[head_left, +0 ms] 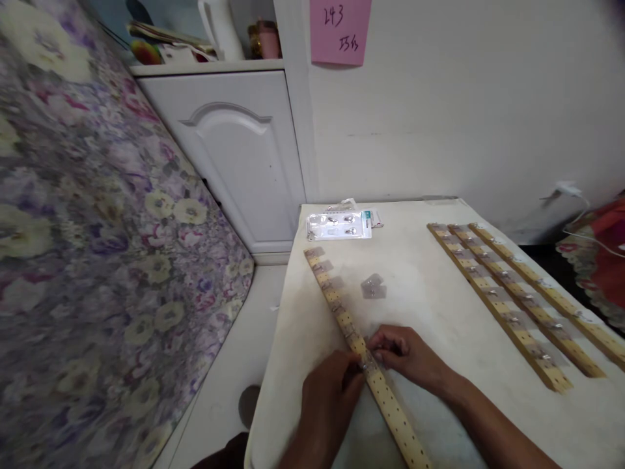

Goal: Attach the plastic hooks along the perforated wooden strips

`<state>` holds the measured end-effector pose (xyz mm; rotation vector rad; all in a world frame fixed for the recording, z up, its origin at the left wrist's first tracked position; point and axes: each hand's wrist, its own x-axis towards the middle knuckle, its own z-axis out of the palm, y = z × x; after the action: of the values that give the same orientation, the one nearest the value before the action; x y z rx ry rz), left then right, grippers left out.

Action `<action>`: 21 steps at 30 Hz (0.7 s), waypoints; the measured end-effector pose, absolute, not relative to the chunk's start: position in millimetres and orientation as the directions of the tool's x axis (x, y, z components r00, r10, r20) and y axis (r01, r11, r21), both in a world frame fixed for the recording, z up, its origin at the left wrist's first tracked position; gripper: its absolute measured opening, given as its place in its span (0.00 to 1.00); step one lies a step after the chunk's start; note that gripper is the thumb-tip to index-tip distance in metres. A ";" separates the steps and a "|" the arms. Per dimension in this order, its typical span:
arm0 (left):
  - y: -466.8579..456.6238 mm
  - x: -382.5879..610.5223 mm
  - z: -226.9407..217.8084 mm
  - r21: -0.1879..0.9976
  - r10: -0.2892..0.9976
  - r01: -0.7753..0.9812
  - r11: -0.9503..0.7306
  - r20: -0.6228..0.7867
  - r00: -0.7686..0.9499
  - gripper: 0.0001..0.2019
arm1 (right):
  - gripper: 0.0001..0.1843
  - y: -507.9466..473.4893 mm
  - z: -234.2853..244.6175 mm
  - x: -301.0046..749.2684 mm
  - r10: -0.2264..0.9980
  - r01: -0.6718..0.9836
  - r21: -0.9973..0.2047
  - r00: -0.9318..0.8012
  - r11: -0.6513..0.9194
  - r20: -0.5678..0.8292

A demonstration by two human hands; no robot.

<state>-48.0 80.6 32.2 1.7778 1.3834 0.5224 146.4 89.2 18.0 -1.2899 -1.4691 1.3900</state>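
Note:
A long yellowish strip with rows of small holes (390, 404) lies slantwise on the table in front of me. Several clear plastic pieces with small metal parts sit along its far half. My left hand (332, 391) is at the strip's left edge, its thumb and fingers pinched on a clear plastic piece (368, 365). From the right, my right hand (403, 352) pinches at the same piece, fingers curled. Exactly how the fingertips meet the piece is too small to make out. Beyond my right hand, a few loose clear pieces (374, 286) lie on the table.
Clear blister packs (339, 225) lie at the table's far left. Three similar strips (493, 293) with clear pieces lie side by side on the right. A white cabinet (229, 156) and a floral curtain (122, 260) stand left, with a wall (439, 117) behind the table.

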 end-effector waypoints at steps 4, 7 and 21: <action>80.1 -48.5 30.9 0.791 0.938 0.606 -0.089 -0.137 0.317 0.11 | 0.04 89.7 17.4 147.0 0.963 0.173 -0.981 -0.237 -0.085 -0.125; 79.8 -48.7 31.0 0.789 0.939 0.607 -0.090 -0.136 0.316 0.09 | 0.04 89.8 18.1 147.0 0.962 0.167 -0.982 -0.243 -0.088 -0.128; 82.1 -48.2 32.8 0.775 0.932 0.626 -0.088 -0.157 0.326 0.10 | 0.05 88.7 17.7 145.3 0.962 0.185 -0.979 -0.240 -0.087 -0.131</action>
<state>-48.2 82.1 32.8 1.8045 1.3868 0.4908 145.3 88.7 17.7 -1.2918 -1.4763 1.3948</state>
